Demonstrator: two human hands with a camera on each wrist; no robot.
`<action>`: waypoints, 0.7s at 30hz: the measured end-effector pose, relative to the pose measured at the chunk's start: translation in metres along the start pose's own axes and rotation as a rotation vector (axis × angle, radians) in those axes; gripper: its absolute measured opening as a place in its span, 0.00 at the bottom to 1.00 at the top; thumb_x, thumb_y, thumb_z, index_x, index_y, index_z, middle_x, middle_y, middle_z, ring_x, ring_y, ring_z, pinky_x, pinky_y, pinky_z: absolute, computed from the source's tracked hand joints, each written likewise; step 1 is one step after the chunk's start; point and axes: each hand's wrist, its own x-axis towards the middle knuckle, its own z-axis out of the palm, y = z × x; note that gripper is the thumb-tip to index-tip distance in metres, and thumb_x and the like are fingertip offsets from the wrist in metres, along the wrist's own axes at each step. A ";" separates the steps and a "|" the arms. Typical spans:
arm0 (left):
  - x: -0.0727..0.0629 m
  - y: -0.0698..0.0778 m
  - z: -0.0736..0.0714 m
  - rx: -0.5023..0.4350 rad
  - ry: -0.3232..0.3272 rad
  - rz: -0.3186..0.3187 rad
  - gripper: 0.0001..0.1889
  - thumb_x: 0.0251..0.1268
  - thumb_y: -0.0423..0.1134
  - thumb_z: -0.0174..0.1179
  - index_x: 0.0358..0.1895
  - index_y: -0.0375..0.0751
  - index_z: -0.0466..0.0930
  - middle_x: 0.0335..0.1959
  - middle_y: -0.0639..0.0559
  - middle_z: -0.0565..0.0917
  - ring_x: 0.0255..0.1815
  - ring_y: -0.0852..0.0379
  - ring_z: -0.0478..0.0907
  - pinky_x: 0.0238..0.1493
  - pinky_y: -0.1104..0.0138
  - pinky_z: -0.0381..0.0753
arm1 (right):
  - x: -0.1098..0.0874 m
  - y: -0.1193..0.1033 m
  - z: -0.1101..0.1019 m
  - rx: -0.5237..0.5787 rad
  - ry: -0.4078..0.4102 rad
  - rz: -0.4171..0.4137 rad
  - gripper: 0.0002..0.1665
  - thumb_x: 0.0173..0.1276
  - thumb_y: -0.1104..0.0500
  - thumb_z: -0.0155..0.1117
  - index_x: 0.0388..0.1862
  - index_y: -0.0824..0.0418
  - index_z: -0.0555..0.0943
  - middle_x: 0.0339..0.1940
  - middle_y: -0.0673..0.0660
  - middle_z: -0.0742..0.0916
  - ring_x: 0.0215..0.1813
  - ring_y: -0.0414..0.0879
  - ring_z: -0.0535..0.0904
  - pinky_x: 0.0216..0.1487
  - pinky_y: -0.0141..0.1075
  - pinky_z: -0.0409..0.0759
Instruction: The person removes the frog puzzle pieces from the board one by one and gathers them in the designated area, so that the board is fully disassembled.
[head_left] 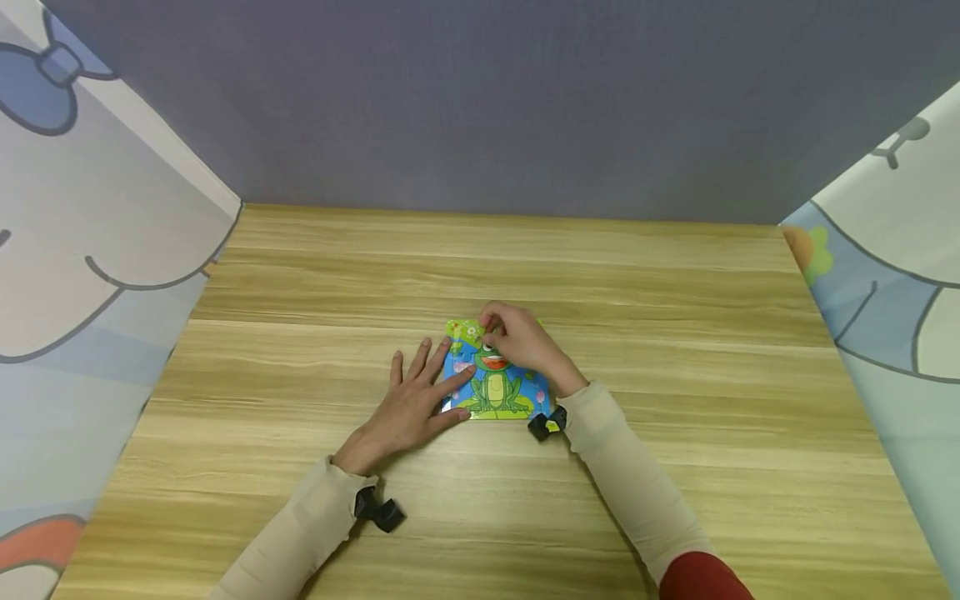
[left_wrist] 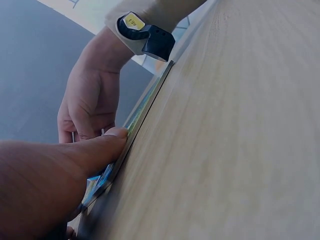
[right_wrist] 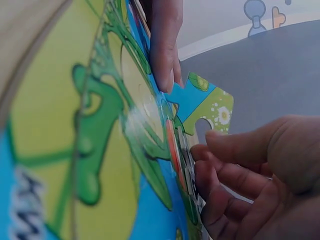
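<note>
A jigsaw puzzle [head_left: 496, 392] with a green frog on blue lies flat on the table. My left hand [head_left: 408, 410] rests with spread fingers over its left side, and in the left wrist view the thumb [left_wrist: 102, 147] presses its edge. Over the puzzle's top edge, my right hand [head_left: 521, 337] has thumb and fingers curled together. In the right wrist view, a puzzle piece [right_wrist: 220, 107] with a white flower and a green leaf stands tilted up from the picture, pinched at its lower edge by the right hand [right_wrist: 255, 175]. The right hand covers the puzzle's upper right.
Around the puzzle spreads a wood-grain table [head_left: 337, 275]. A grey panel [head_left: 510, 108] rises behind it, with cartoon-printed walls [head_left: 135, 217] at both sides. Black wrist cameras [head_left: 378, 510] sit on both sleeves, the right one close over the puzzle's lower right corner.
</note>
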 end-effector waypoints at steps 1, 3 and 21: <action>0.000 0.000 0.000 0.000 0.001 0.000 0.33 0.71 0.60 0.56 0.77 0.60 0.63 0.84 0.42 0.44 0.84 0.34 0.36 0.73 0.27 0.35 | 0.000 0.000 0.000 0.008 0.008 0.003 0.05 0.71 0.65 0.64 0.44 0.62 0.80 0.36 0.59 0.86 0.34 0.45 0.79 0.36 0.33 0.76; 0.000 0.000 0.000 -0.001 -0.001 0.000 0.33 0.71 0.59 0.56 0.77 0.59 0.63 0.84 0.42 0.44 0.84 0.34 0.36 0.73 0.27 0.35 | 0.001 0.001 0.000 0.024 0.023 0.007 0.04 0.70 0.66 0.64 0.42 0.62 0.81 0.37 0.59 0.88 0.35 0.46 0.81 0.38 0.33 0.78; 0.000 0.000 0.000 -0.009 -0.010 -0.009 0.33 0.71 0.59 0.56 0.77 0.59 0.63 0.84 0.42 0.44 0.85 0.35 0.35 0.73 0.28 0.34 | 0.000 0.002 -0.007 0.183 0.073 0.026 0.06 0.69 0.66 0.67 0.43 0.65 0.84 0.38 0.62 0.90 0.36 0.48 0.86 0.39 0.34 0.82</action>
